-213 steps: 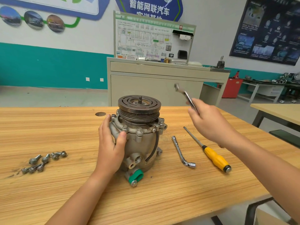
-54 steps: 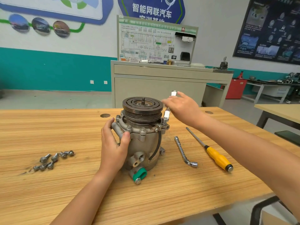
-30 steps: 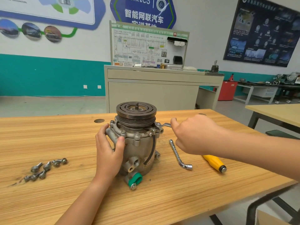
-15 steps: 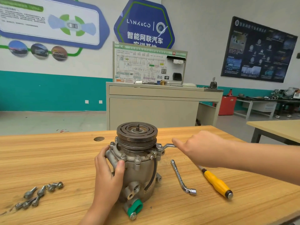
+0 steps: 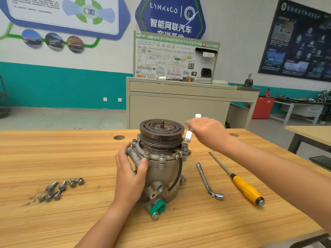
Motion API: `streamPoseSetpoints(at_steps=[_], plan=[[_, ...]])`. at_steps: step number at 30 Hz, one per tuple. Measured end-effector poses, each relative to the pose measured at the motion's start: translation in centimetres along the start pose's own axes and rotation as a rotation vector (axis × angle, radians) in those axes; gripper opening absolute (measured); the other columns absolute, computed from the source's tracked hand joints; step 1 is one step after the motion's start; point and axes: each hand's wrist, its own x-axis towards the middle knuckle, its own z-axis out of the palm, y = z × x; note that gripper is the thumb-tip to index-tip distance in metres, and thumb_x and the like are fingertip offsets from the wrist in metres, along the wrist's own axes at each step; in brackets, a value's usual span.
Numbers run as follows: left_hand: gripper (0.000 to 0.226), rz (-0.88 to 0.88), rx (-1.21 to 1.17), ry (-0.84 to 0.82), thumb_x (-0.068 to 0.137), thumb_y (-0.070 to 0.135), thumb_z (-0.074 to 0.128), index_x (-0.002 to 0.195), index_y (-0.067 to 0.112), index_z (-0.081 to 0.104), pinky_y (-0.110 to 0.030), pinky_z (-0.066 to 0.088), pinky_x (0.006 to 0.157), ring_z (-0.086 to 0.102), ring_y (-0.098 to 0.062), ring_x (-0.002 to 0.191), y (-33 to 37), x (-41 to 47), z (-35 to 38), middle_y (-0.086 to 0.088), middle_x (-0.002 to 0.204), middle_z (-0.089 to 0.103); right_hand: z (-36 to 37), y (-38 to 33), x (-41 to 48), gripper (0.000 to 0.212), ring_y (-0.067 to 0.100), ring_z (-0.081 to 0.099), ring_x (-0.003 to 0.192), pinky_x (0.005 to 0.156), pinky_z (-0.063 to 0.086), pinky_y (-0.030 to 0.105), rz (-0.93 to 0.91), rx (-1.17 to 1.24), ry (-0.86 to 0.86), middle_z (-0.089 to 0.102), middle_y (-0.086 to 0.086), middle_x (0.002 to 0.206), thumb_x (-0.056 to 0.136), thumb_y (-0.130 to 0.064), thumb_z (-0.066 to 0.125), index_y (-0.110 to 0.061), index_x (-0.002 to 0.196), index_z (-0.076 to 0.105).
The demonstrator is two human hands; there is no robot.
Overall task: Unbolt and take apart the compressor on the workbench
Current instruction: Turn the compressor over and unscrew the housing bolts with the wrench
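Wrench mostly hidden inside right hand, blurred at both showing ends
Fingers of the right hand curl over the wrench beside the pulley; whether its lower end touches a bolt cannot be told. Across, the left hand grips the side of the compressor, upright mid-counter. Right of it lie an L-shaped socket key and a yellow-handled screwdriver; loose bolts lie well to the left

The blue wall sign reads "LYNK&CO" above "智能网联汽车".
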Motion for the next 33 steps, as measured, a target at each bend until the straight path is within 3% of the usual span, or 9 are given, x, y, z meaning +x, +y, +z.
streamPoseSetpoints(at_steps=[4,7,11,16,19,23,27,29,33], plan=[[0.063,-0.009,0.006,-0.003,0.07,0.061,0.04,0.128,0.042,0.026,-0.045,0.037,0.107,0.037,-0.008,0.125,0.0,0.0,0.1,0.027,0.121,0.032,-2.7,-0.3,-3.2,0.023,0.022,0.05,0.05,0.042,0.034,0.028,0.364,0.119,0.022,0.053,0.001,0.059,0.098,-0.021,0.039,-0.008,0.111,0.054],[0.063,-0.003,0.01,0.005,0.07,0.061,0.039,0.128,0.04,0.026,-0.044,0.036,0.107,0.036,-0.008,0.124,0.0,0.0,0.2,0.025,0.121,0.032,-3.8,-1.4,-5.9,0.021,0.013,0.043,0.054,0.043,0.025,0.024,0.31,-0.038,-0.27,0.043,-0.008,0.061,0.099,-0.031,0.032,-0.021,0.112,0.045],[0.063,0.009,0.014,0.009,0.071,0.061,0.039,0.128,0.039,0.026,-0.039,0.035,0.107,0.036,-0.006,0.123,-0.2,0.0,0.2,0.017,0.127,0.031,-5.0,-3.2,-6.3,0.027,0.011,0.032,0.048,0.041,0.02,0.026,0.234,-0.198,-0.503,0.036,-0.006,0.058,0.093,-0.009,0.036,-0.017,0.119,0.038],[0.064,0.021,0.014,0.019,0.07,0.06,0.039,0.129,0.036,0.027,-0.016,0.026,0.096,0.03,0.012,0.115,-0.1,0.0,0.3,0.015,0.129,0.031,-5.9,-4.9,-4.9,0.049,0.017,0.038,0.051,0.037,0.021,0.027,0.082,-0.459,-0.585,0.052,0.003,0.071,0.09,0.005,0.039,0.004,0.136,0.024],[0.064,0.005,0.006,0.017,0.07,0.06,0.039,0.129,0.038,0.026,-0.025,0.031,0.1,0.032,0.005,0.118,-0.4,0.1,0.2,0.023,0.123,0.034,-6.2,-4.7,-4.4,0.03,0.014,0.035,0.046,0.035,0.021,0.024,0.033,-0.501,-0.64,0.046,0.002,0.065,0.094,-0.004,0.039,0.002,0.123,0.038],[0.063,0.007,0.009,0.009,0.071,0.061,0.04,0.129,0.04,0.027,-0.037,0.037,0.105,0.036,-0.005,0.122,-0.3,0.1,0.2,0.031,0.12,0.032,-5.5,-1.7,-3.5,0.006,0.009,0.034,0.044,0.039,0.023,0.022,-0.044,-0.458,-0.616,0.036,-0.007,0.054,0.095,-0.018,0.034,-0.016,0.091,0.037],[0.06,0.014,0.009,0.014,0.071,0.059,0.04,0.126,0.04,0.027,-0.04,0.037,0.105,0.037,-0.001,0.118,-0.2,0.2,0.3,0.033,0.119,0.031,-1.3,1.5,-1.1,0.014,0.019,0.057,0.067,0.072,0.046,0.028,-0.085,-0.384,-0.525,0.057,-0.002,0.074,0.095,-0.01,0.038,-0.012,0.105,0.048],[0.06,0.009,0.006,0.014,0.071,0.058,0.04,0.126,0.041,0.027,-0.043,0.038,0.105,0.038,-0.004,0.12,-0.2,0.2,0.4,0.03,0.12,0.032,0.7,1.1,0.4,0.023,0.021,0.061,0.09,0.09,0.043,0.03,-0.105,-0.279,-0.427,0.065,0.003,0.099,0.094,-0.008,0.043,-0.011,0.115,0.052],[0.064,-0.009,-0.005,0.001,0.071,0.059,0.042,0.13,0.04,0.026,-0.05,0.039,0.104,0.039,-0.018,0.129,-0.3,0.1,0.2,0.009,0.134,0.034,2.2,0.1,1.3,0.026,0.033,0.068,0.084,0.082,0.054,0.043,-0.175,-0.023,-0.128,0.07,0.019,0.093,0.073,0.012,0.063,0.005,0.098,0.067]])
